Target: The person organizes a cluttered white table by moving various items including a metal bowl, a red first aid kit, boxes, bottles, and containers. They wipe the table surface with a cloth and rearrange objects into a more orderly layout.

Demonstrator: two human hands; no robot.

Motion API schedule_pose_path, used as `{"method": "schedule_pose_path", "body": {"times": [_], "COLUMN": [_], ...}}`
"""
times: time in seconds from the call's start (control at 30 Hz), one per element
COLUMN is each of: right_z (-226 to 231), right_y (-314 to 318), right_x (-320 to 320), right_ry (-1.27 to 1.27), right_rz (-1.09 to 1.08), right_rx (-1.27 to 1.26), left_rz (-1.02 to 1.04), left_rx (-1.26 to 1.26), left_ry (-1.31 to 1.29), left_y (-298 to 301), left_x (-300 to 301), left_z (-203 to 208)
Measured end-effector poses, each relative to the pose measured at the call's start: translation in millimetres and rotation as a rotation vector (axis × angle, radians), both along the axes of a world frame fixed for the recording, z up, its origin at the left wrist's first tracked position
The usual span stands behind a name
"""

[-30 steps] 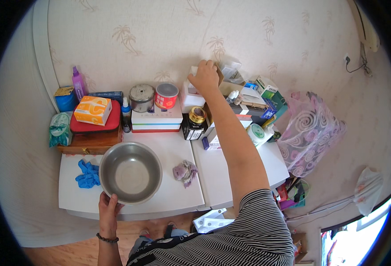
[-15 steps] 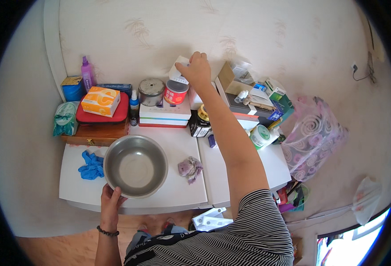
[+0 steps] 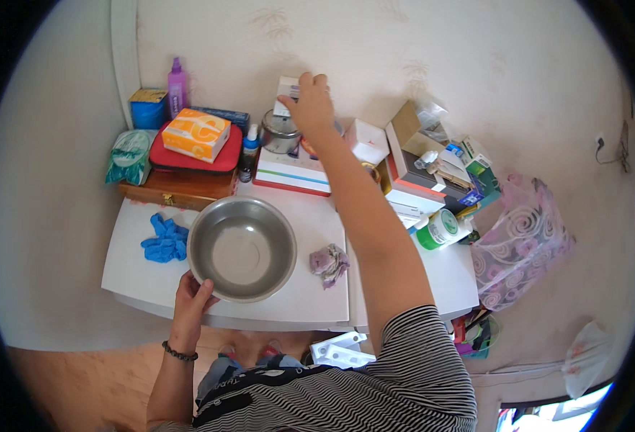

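My left hand (image 3: pixel 190 301) grips the near-left rim of a round stainless steel basin (image 3: pixel 232 252), thumb over the edge. The basin rests on a white tabletop (image 3: pixel 310 304) and nothing shows inside it. At the back, my right hand (image 3: pixel 310 106) holds a small white box (image 3: pixel 285 90) between thumb and fingers, just above a round metal tin (image 3: pixel 280 135). The tin stands on a stack of flat white boxes (image 3: pixel 288 174). My right hand and forearm mostly hide the red can beside it. A crumpled purplish cloth (image 3: pixel 329 264) lies right of the basin, crumpled blue gloves (image 3: pixel 166 239) left of it.
Back left, an orange tissue pack (image 3: pixel 196 134) lies on a red case (image 3: pixel 160 160) above a wooden box (image 3: pixel 180 193). Spray bottles (image 3: pixel 177 88) stand nearby. Several boxes and a green-white tub (image 3: pixel 440 229) crowd the right side. Pink patterned plastic (image 3: pixel 522 241) hangs off the right edge.
My right hand has carried the white box left, from over the red can to over the metal tin. My left hand stays on the basin's rim. The whole view has shifted.
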State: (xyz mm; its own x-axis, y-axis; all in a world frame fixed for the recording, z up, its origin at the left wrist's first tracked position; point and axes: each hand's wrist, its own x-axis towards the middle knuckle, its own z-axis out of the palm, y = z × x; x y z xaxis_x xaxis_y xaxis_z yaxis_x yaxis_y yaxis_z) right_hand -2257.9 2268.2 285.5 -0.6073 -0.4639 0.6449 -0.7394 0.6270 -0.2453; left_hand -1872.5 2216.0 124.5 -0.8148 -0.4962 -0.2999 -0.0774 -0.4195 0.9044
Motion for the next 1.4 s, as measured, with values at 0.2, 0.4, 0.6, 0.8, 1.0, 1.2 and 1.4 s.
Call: {"method": "schedule_pose_path", "body": {"times": [0.2,0.4,0.6,0.8,1.0,1.2,1.4], "right_z": [-13.6,-111.1,-156.6,-134.4,-163.0,-206.3,-168.3], "right_y": [48.7,127.7,156.5,147.6,194.7,194.8,95.4], "right_x": [41.6,127.1,176.2,218.8,201.8,194.6,251.3], "right_ry": [0.115,-0.458,-1.313,-1.289,-0.730,-0.311,-0.860], "right_rz": [0.277,0.282,0.354,0.317,0.244,-0.056,0.418], "right_rx": [-0.222,-0.121,-0.327,-0.520,-0.255,0.136,-0.339], "left_rz": [-0.033,-0.066,-0.078,-0.044,-0.156,-0.232,-0.209], "left_rx": [-0.010,-0.004,-0.039,-0.073,-0.001,0.024,-0.037], "left_ry": [-0.005,-0.020,-0.048,-0.054,-0.075,-0.131,-0.174], "left_y": [-3.5,-5.4,-5.9,0.9,-12.0,-20.5,-52.2], "left_x": [0.6,0.6,-5.4,-4.2,4.7,14.8,45.9], "left_z": [-2.3,2.9,11.7,9.5,8.8,49.3,77.9]}}
